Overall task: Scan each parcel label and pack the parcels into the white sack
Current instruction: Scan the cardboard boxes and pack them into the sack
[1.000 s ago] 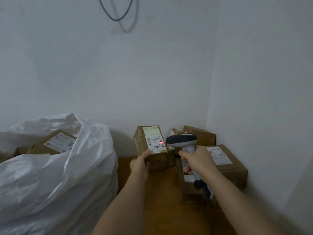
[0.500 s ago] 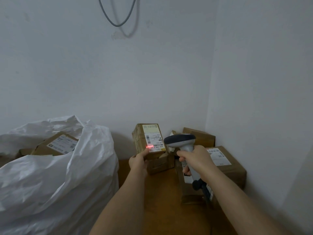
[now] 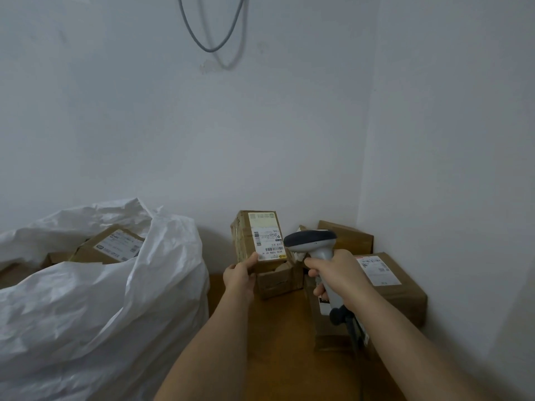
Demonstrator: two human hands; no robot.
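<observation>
Here the left hand (image 3: 238, 277) grips a cardboard parcel (image 3: 259, 237) upright by its lower corner, label (image 3: 267, 237) turned toward the scanner (image 3: 314, 247) that the right hand (image 3: 337, 277) clasps just right of it, presumably for reading. The white sack (image 3: 95, 299) gapes at left, parcels inside; more wait on the desk (image 3: 275, 342).

Brown floor (image 3: 278, 337), possibly wooden: white sack (image 3: 95, 308) left, cardboard parcels (image 3: 402, 287) in corner.

both forearms stretched forward; left hand (image 3: 238, 277) pinching with thumb on top, right hand (image 3: 337, 274) curled in a fist-like grip.
</observation>
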